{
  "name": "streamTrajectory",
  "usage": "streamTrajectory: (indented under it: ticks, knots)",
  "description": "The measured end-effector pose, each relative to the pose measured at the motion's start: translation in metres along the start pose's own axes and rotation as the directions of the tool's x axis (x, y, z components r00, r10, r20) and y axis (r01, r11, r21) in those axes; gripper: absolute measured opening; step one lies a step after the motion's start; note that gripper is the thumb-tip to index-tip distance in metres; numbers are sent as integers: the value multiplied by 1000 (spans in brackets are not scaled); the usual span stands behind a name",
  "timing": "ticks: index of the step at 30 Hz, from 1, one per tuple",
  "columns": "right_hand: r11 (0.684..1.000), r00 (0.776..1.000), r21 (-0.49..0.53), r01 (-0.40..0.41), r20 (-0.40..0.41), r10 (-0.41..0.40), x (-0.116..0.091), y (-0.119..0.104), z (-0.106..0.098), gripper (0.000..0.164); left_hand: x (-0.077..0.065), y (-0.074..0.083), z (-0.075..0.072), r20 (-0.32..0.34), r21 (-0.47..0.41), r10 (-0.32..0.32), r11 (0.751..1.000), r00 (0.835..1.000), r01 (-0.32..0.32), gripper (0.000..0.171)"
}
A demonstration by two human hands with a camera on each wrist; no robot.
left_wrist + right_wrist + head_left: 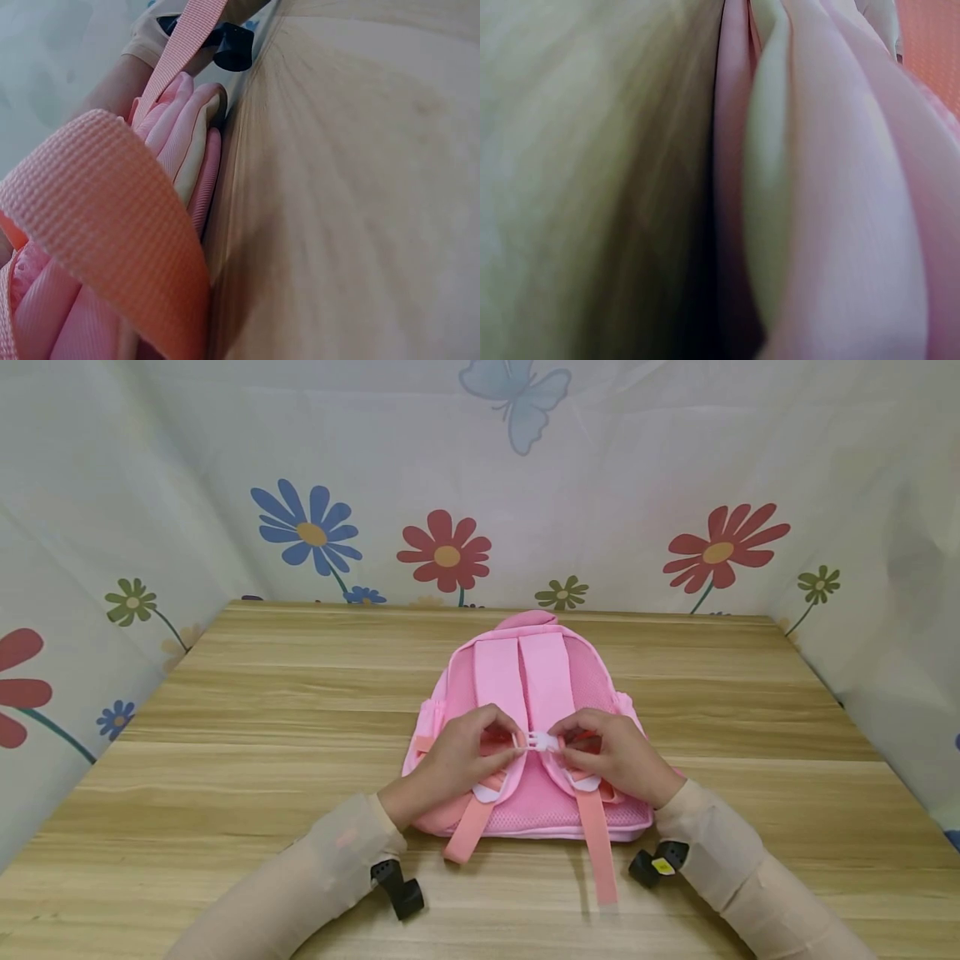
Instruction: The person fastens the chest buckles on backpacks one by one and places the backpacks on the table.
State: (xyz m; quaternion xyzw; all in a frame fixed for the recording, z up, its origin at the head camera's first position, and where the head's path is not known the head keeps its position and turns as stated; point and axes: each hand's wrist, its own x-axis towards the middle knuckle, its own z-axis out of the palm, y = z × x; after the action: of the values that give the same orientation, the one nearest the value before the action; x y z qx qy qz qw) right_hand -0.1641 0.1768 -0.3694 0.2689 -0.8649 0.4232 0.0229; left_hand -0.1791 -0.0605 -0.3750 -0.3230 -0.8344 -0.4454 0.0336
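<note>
A pink backpack (592, 814) lies on the table with its back panel and two shoulder straps facing up. Over its middle, a white side-release buckle (545, 741) joins short orange webbing on each side. My left hand (468, 756) pinches the buckle's left half between thumb and fingertips. From the other side, my right hand (618, 752) pinches the right half. The two halves meet end to end, with prongs showing between them. Loose orange strap ends (597, 852) hang toward the table's front. In the left wrist view, orange webbing (112, 225) crosses close to the camera.
The backpack rests on a wood-grain table (225, 735). Behind it and along both sides hangs a white cloth (600, 485) printed with flowers and a butterfly. A black wrist camera sits on each sleeved forearm, close to the tabletop.
</note>
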Motion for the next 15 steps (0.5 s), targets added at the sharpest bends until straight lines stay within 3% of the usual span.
streamTrajectory:
  ticks: [7, 15]
  knots:
    - [1000, 1000, -5, 14, -2, -14, 0, -1, -1, 19, 1, 2, 0, -4, 68, -23, 997, 1000, 24, 20]
    - [999, 999, -33, 33, -7, -33, 0, -1, -1, 20, 1, 2, 0, 7, 99, 2, 995, 1000, -3, 19]
